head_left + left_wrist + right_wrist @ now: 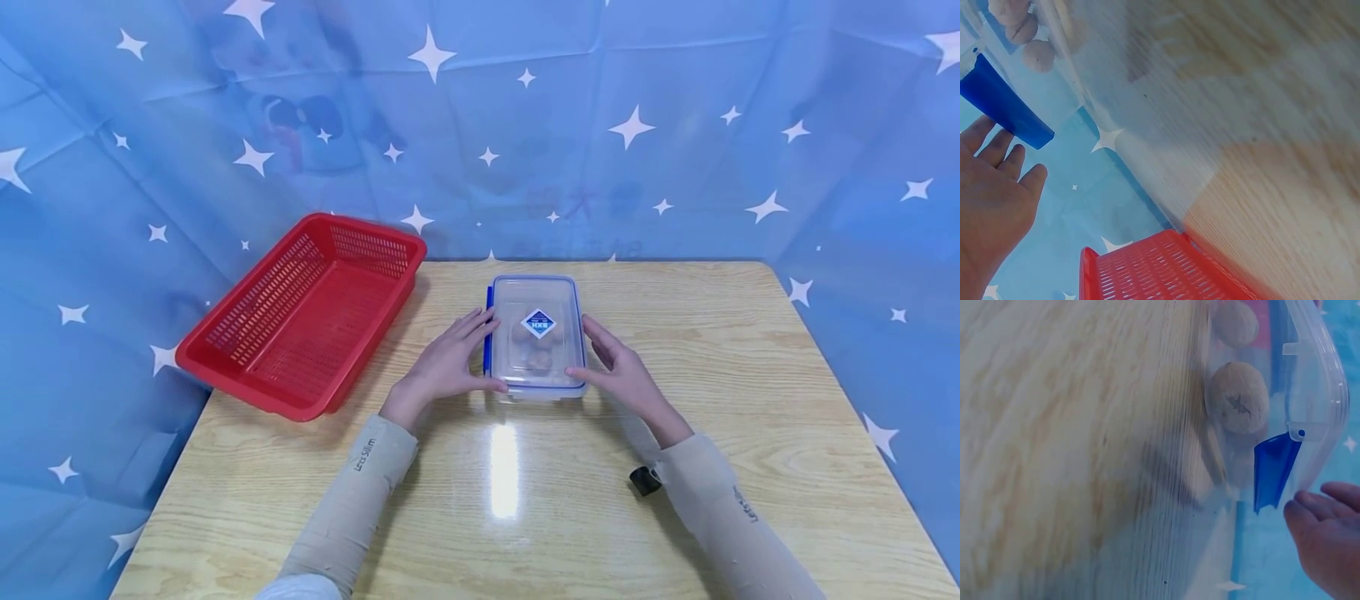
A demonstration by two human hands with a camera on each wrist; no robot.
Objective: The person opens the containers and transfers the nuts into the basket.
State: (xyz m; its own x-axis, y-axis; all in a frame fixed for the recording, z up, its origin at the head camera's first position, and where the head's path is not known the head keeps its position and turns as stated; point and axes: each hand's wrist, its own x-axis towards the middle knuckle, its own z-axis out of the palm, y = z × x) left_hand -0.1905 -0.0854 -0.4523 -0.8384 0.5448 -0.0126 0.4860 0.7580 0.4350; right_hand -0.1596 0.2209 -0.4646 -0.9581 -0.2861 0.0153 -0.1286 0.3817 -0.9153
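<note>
A clear plastic food box [525, 292] with a blue-rimmed lid and a diamond label stands in the middle of the table. Round light-brown pieces [1240, 398] lie inside it; one has a cracked surface, and their kind is unclear. My left hand [448, 360] is at the box's left side, fingers extended by the long blue latch [1007, 106] and thumb at the near left corner. On the other side, my right hand [621, 367] has its thumb at the lid's near right edge and its fingers along the side. Another blue latch [1275, 469] hangs out from the box, above those fingertips.
A red perforated plastic basket [322, 325] stands left of the box, at the table's [720, 350] left edge. A blue cloth [480, 125] with white stars hangs behind and at both sides. Below my right wrist is a small black device [645, 481].
</note>
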